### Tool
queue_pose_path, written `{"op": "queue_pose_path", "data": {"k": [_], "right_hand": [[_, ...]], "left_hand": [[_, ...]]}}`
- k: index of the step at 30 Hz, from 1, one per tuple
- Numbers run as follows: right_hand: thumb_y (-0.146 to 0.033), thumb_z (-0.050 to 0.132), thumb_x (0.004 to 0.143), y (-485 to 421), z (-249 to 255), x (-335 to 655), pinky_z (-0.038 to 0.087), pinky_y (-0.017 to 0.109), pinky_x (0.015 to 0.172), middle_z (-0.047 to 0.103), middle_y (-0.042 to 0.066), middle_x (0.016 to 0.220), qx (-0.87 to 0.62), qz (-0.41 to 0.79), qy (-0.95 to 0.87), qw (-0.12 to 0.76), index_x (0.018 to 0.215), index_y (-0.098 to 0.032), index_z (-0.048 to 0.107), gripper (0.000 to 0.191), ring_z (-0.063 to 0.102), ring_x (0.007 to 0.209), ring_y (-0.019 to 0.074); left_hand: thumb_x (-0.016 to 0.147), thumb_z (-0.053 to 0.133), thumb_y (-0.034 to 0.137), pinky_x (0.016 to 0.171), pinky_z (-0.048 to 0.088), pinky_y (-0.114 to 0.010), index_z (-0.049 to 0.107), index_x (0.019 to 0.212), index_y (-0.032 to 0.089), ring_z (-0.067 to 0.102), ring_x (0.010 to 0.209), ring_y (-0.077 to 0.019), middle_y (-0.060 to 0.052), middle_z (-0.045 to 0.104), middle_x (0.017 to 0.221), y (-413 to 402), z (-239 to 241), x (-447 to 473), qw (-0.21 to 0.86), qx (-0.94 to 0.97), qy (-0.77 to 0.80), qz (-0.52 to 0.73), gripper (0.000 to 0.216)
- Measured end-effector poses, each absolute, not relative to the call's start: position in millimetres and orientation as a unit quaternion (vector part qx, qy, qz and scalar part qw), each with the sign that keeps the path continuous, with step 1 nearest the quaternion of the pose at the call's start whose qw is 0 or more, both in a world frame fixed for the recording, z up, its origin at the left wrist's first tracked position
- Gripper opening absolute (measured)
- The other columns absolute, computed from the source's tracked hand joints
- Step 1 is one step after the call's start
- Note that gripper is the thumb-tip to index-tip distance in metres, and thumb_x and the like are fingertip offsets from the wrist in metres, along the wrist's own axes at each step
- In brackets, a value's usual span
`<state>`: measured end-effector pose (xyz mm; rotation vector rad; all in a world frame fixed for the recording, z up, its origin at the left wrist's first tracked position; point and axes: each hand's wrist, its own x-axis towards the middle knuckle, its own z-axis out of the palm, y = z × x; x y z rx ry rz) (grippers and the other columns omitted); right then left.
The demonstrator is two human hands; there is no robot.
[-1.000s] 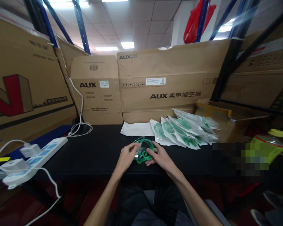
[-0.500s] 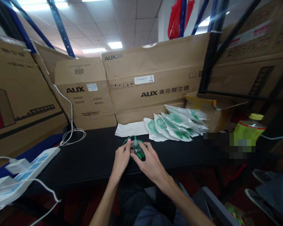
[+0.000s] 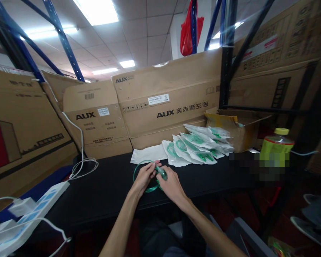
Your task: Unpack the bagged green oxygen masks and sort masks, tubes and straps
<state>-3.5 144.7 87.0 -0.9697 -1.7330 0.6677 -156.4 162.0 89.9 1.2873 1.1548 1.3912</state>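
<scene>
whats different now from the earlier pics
The green tubing, bunched between the hands at first, now spreads leftward in a wider loop by the left hand; the clear piece has tilted in the right hand. The packets, white sheet and bottle stayed put.

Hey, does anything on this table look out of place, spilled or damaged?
No spill or damage stands out. One mild oddity: the flat white packet at the left end of the row shows no green, while the overlapping packets to its right have green showing through.
</scene>
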Motion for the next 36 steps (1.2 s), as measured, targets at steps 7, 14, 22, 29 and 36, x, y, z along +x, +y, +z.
{"op": "queue_pose_path", "data": {"k": [7,14,22,29,36], "right_hand": [[-0.033,0.048,0.095,155.3,79.7,-5.3,0.046,0.026,0.069,0.072,0.002,0.078,-0.395,0.312,-0.696,0.511,0.082,-0.021,0.068,0.027,0.065,0.072,0.0183],[-0.033,0.049,0.095,157.9,71.8,-6.3,0.046,0.029,0.074,0.068,0.004,0.078,-0.405,0.289,-0.705,0.506,0.084,-0.02,0.067,0.025,0.063,0.074,0.0201],[-0.024,0.048,0.093,141.1,71.9,-10.3,0.045,0.031,0.07,0.063,0.011,0.097,-0.426,0.245,-0.708,0.507,0.094,-0.018,0.068,0.021,0.062,0.078,0.0222],[-0.025,0.051,0.092,144.9,75.6,-1.9,0.046,0.034,0.08,0.066,0.009,0.086,-0.409,0.3,-0.686,0.522,0.082,-0.018,0.068,0.021,0.064,0.084,0.0233],[-0.037,0.047,0.096,152.5,78.2,1.0,0.043,0.024,0.047,0.063,0.0,0.058,-0.408,0.417,-0.646,0.492,0.072,-0.017,0.065,0.036,0.058,0.047,0.0136]], "left_hand": [[0.064,0.092,0.043,0.054,0.035,-0.019,0.077,0.106,0.01,0.044,0.057,-0.004,-0.011,0.072,0.096,165.9,83.3,-156.2,0.516,0.461,0.419,0.588,0.056],[0.06,0.094,0.039,0.06,0.04,-0.02,0.078,0.095,0.011,0.048,0.059,-0.0053,-0.005,0.072,0.085,162.3,84.6,-153.2,0.512,0.438,0.432,0.6,0.048],[0.053,0.096,0.043,0.057,0.038,-0.021,0.08,0.081,0.009,0.045,0.057,-0.0066,-0.003,0.066,0.07,165.4,82.0,-154.3,0.501,0.436,0.463,0.587,0.046],[0.053,0.096,0.043,0.061,0.04,-0.021,0.078,0.08,0.01,0.046,0.058,-0.007,-0.003,0.068,0.072,167.7,82.0,-153.1,0.498,0.442,0.465,0.584,0.047],[0.047,0.098,0.039,0.064,0.042,-0.023,0.075,0.077,0.011,0.054,0.065,-0.0108,-0.006,0.072,0.079,162.5,89.0,-147.7,0.512,0.445,0.445,0.585,0.047]]}}
